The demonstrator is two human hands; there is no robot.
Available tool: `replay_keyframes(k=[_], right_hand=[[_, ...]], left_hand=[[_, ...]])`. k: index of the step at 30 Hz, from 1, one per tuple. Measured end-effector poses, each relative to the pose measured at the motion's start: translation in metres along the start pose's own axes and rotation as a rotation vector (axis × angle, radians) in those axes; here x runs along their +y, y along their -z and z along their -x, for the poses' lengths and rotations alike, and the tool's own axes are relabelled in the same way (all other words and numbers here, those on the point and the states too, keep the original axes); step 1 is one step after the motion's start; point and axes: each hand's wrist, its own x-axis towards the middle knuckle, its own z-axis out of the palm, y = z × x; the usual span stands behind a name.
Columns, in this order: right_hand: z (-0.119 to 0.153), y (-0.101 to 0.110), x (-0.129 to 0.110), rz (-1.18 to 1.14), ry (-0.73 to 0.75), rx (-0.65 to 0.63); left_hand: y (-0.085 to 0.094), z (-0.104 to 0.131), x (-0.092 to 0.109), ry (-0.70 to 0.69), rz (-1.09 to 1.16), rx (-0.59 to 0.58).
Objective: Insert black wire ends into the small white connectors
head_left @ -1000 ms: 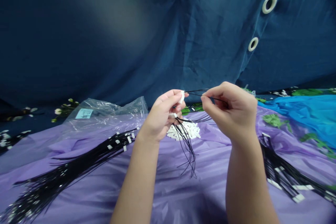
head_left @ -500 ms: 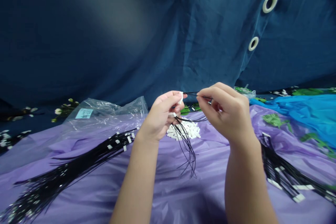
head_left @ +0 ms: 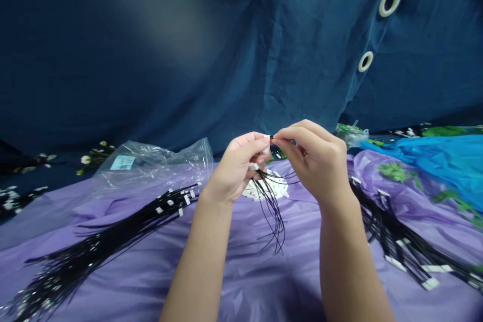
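My left hand is closed, pinching a small white plastic connector between thumb and fingertips. A second white connector sits lower in the same hand, and thin black wires hang down beneath it. My right hand is closed in a pinch on the end of a black wire, right up against the upper connector. How deep the wire end goes into the connector cannot be made out. Behind and below the hands lies a heap of loose white connectors.
A bundle of black wires with white connectors lies left, another bundle right, both on purple sheeting. A clear plastic bag with a label rests at back left. Blue plastic and green leaves are at right.
My right hand has moved left, bringing its fingertips close to my left hand's connector. The length of wire showing between the hands is much shorter. My left hand has shifted slightly right.
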Motion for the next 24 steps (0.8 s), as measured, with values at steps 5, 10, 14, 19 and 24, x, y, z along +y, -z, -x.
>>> replay_keyframes(k=[5,10,14,19,24], right_hand=[[-0.001,-0.003,-0.002,0.038,-0.049,-0.029],[-0.005,0.003,-0.014,0.128,-0.037,0.084],[-0.004,0.013,-0.024,-0.074,-0.137,-0.173],[-0.004,0.009,-0.025,-0.06,-0.268,-0.479],[-0.004,0.001,-0.022,-0.048,-0.282,-0.515]], left_hand=[[-0.002,-0.002,-0.001,0.012,0.065,0.052],[-0.007,-0.008,-0.005,-0.053,0.153,0.263],[-0.005,-0.011,-0.006,-0.127,0.2,0.418],[-0.003,-0.012,-0.005,-0.157,0.235,0.495],[-0.005,-0.013,-0.007,-0.155,0.24,0.498]])
